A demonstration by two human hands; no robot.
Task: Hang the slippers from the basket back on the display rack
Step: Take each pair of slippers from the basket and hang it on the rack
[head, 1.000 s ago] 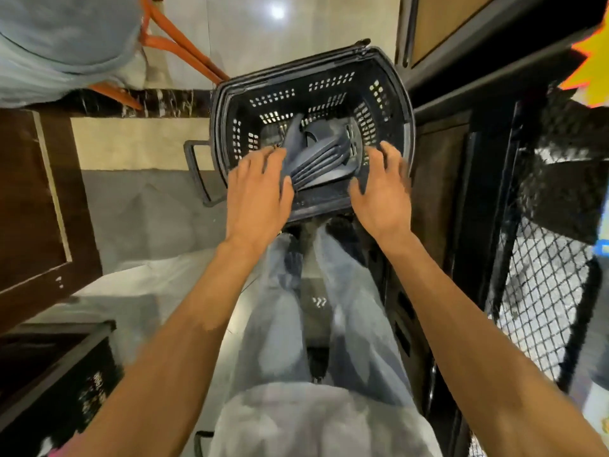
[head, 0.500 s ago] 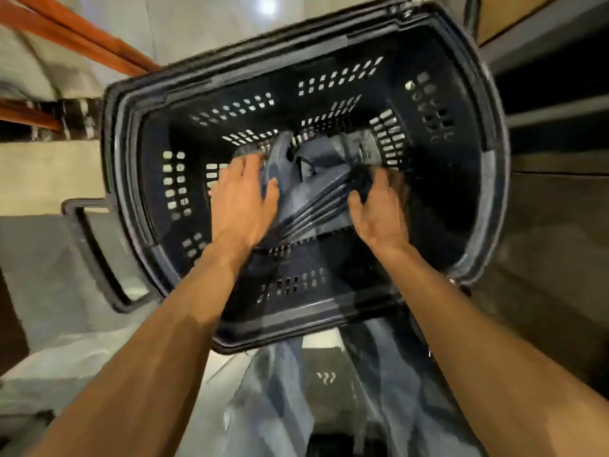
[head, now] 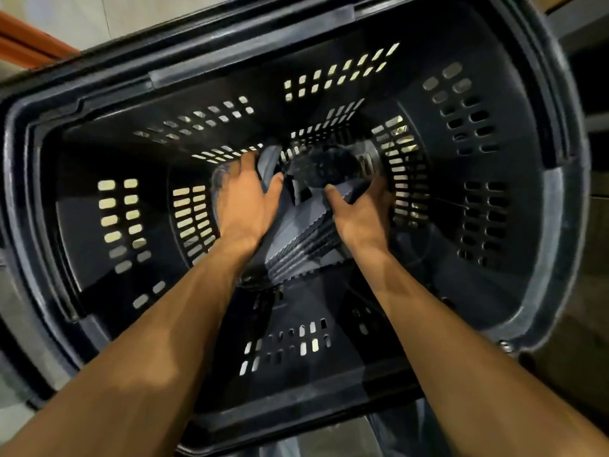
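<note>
Black basket: perforated plastic walls filled most of the view, both forearms reaching down into it.
Slippers: a grey stack with ridged soles lay on the basket's bottom, between the two grips.
Left grip: closed on the stack's left side, fingers curled over the far edge, thumb against a strap.
Right grip: held the stack's right side, thumb on top, fingers hidden behind.
Orange bar: outside the rim, upper left.
</note>
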